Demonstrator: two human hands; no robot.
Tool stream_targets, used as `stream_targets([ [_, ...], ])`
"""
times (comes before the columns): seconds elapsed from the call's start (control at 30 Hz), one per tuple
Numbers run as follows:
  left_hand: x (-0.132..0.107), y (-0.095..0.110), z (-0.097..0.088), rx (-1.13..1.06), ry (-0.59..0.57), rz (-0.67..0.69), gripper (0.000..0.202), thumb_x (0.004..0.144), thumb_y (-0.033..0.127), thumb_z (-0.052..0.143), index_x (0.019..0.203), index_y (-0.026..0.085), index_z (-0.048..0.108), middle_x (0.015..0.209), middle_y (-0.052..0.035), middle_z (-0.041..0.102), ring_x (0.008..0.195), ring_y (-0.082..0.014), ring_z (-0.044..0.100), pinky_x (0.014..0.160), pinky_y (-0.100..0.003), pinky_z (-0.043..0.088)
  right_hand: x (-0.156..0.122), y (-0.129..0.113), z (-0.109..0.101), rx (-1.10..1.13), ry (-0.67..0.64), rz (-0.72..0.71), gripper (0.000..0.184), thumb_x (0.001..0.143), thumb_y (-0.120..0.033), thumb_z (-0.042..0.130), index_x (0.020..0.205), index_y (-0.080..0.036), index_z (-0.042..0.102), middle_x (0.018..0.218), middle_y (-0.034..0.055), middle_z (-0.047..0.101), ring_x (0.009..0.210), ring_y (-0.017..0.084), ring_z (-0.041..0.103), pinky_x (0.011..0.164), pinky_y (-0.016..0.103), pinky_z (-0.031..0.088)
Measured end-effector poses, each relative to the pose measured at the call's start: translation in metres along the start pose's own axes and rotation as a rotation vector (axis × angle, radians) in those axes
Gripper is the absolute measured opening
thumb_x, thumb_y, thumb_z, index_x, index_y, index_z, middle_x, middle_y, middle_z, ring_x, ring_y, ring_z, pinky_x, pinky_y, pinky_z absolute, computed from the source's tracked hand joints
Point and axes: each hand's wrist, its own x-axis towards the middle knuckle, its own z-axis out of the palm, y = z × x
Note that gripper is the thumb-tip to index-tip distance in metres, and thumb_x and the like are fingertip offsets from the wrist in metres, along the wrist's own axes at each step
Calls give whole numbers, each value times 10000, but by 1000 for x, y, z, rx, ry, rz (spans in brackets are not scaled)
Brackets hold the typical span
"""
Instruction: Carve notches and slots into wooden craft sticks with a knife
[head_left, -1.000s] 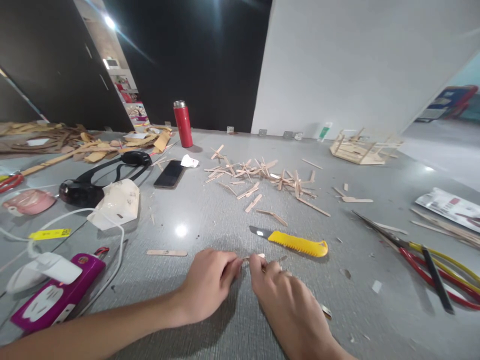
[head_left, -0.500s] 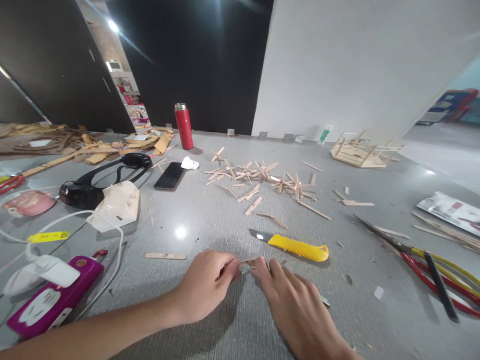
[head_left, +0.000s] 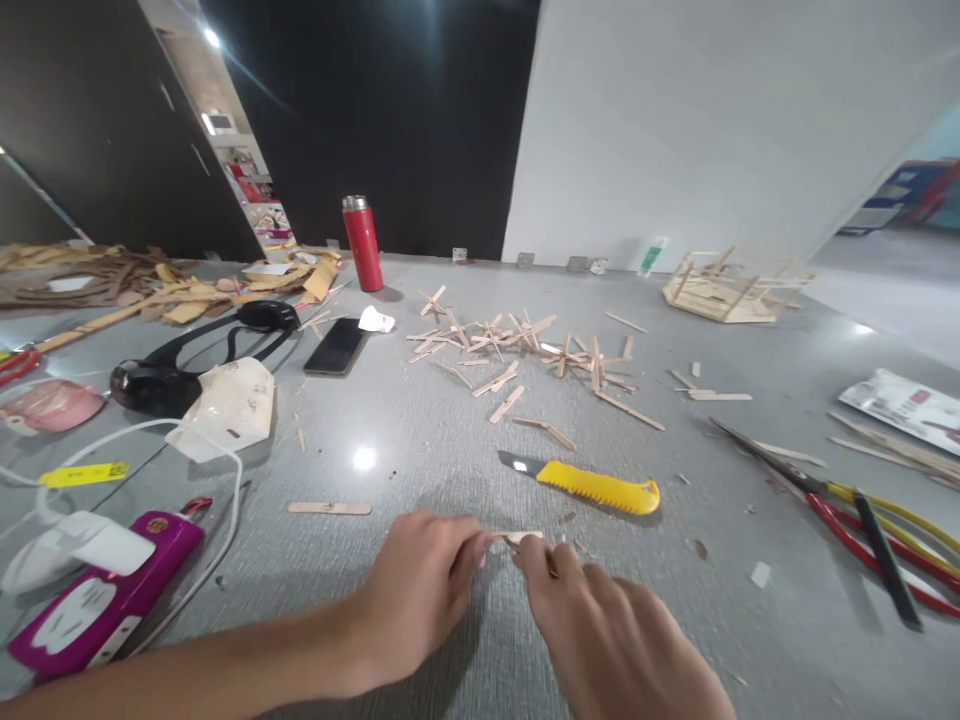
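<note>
Low over the grey table (head_left: 420,420), my left hand (head_left: 420,590) and my right hand (head_left: 600,630) meet fingertip to fingertip. Both pinch the same small wooden stick piece (head_left: 517,538), one hand at each end. Just beyond them lies a yellow utility knife (head_left: 592,487) with its blade out, pointing left. To the left of my left hand a single flat wooden stick (head_left: 330,508) rests on the table.
A scatter of wooden sticks (head_left: 525,355) lies mid-table, a stick frame model (head_left: 724,290) at the back right. Scissors and pliers (head_left: 847,500) lie at right. Left: purple power strip (head_left: 97,600), white cable, mask (head_left: 221,408), phone (head_left: 336,347), red flask (head_left: 363,244).
Both hands have slid a little nearer to me and to the right, still pinching the stick piece. The view has tilted slightly.
</note>
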Motion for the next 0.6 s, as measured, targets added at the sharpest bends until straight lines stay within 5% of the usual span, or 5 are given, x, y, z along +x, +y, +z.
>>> stream_targets([
  [0.27, 3, 4, -4, 2, 26, -32, 372, 1010, 271, 370, 653, 190, 434, 528, 72, 332, 500, -100, 257, 549, -271, 201, -12, 11, -5, -86, -11, -80, 351, 769, 16, 539, 1028, -167, 687, 965, 113, 773, 697, 215, 702, 572, 316, 515],
  [0.6, 4, 4, -3, -38, 52, -48, 396, 1009, 290, 379, 637, 186, 470, 521, 69, 333, 479, -96, 285, 532, -265, 202, -12, 6, 2, -11, -7, -12, 318, 838, -11, 455, 979, -196, 672, 918, 108, 763, 678, 208, 699, 527, 303, 497],
])
